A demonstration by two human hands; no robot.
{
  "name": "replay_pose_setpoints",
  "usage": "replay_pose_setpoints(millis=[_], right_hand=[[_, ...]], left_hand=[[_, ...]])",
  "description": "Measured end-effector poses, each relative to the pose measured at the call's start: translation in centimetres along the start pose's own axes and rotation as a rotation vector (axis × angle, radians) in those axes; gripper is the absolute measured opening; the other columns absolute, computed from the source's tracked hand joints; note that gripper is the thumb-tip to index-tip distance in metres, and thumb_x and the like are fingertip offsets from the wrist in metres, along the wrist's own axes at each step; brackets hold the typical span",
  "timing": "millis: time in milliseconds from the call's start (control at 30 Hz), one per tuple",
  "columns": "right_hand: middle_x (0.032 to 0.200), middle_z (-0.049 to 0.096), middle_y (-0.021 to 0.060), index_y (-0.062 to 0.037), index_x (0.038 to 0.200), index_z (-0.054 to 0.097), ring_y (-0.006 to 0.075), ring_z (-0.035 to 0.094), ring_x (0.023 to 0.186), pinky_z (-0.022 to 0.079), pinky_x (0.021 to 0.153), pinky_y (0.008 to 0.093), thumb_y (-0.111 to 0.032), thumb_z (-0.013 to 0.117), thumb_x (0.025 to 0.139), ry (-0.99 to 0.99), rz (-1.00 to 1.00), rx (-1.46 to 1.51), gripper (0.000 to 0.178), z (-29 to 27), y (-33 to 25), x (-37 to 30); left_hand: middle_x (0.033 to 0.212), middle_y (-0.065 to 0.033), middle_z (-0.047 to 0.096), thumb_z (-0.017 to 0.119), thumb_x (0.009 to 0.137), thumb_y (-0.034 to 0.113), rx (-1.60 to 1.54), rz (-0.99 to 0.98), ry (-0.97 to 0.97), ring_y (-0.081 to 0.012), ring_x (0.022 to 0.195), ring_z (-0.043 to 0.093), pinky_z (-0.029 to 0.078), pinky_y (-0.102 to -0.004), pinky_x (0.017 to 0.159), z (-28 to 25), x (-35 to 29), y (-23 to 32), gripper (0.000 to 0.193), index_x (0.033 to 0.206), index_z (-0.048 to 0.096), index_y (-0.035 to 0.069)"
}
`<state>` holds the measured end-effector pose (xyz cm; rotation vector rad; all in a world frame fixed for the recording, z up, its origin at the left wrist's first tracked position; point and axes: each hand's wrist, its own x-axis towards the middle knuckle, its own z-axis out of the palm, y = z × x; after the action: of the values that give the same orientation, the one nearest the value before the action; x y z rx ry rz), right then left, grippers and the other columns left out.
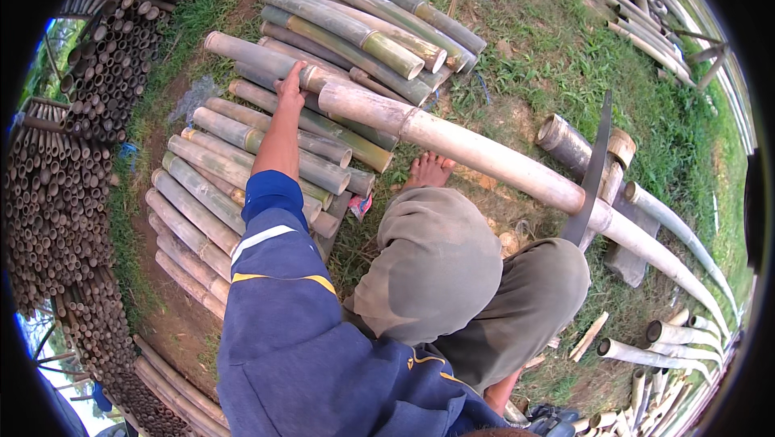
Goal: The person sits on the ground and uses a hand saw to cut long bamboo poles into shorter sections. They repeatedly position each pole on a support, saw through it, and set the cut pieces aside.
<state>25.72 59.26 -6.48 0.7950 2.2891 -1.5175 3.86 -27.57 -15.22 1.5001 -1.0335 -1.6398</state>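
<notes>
Reaching out to the far left, my left hand [291, 86] is closed on a cut bamboo length [250, 51] that lies over the stacked pieces. Just beyond that hand, the thick end of a long pale bamboo pole [484, 149] overlaps the cut length and stretches to the lower right. A dark saw blade [598, 146] stands across the pole near a short wooden support [618, 150]. The blade's lower end disappears behind my knee, and its handle is hidden. My right hand does not show.
Cut bamboo lengths lie in a far pile [363, 25] and a left pile [198, 219]. A tall bamboo stack [69, 162] fills the left edge. My bare foot [428, 170] is beneath the pole. More poles [658, 352] lie lower right; a dark bamboo stub [565, 142] leans near the saw.
</notes>
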Motion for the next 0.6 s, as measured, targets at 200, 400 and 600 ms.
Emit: replay_pose_setpoints(millis=[200, 400, 600], right_hand=[[0.158, 0.056, 0.016, -0.0074, 0.16, 0.05, 0.0284, 0.054, 0.143, 0.042, 0.122, 0.0455, -0.031, 0.052, 0.116, -0.005, 0.003, -0.008, 0.05, -0.4, 0.0, -0.5], [0.159, 0.056, 0.0172, -0.0059, 0.16, 0.05, 0.0293, 0.054, 0.144, 0.042, 0.122, 0.0461, -0.032, 0.052, 0.116, -0.034, -0.023, -0.032, 0.051, -0.9, -0.2, -0.8], [0.159, 0.056, 0.0185, -0.0044, 0.16, 0.05, 0.0301, 0.054, 0.145, 0.042, 0.123, 0.0467, -0.032, 0.052, 0.116, -0.089, -0.096, -0.046, 0.053, -1.7, -1.1, -0.5]], left_hand=[[0.153, -0.0219, 0.054, 0.103, 0.069, 0.013, -0.21, 0.157, -0.133, -0.0343, 0.128, 0.064, 0.054, -0.0565, 0.108, -1.3, -2.1, 3.5, 0.121, 0.164, 0.028, -0.002], [0.142, -0.0239, 0.061, 0.102, 0.071, 0.014, -0.166, 0.548, 0.242, -0.0325, 0.125, 0.066, 0.055, -0.0478, 0.11, -4.1, -1.7, 12.1, 0.103, 0.151, 0.039, -0.006], [0.138, -0.0264, 0.066, 0.094, 0.087, 0.039, 0.317, 0.87, 0.346, -0.0346, 0.124, 0.068, 0.052, -0.0447, 0.111, -18.9, -11.6, 22.4, 0.1, 0.154, 0.038, -0.01]])
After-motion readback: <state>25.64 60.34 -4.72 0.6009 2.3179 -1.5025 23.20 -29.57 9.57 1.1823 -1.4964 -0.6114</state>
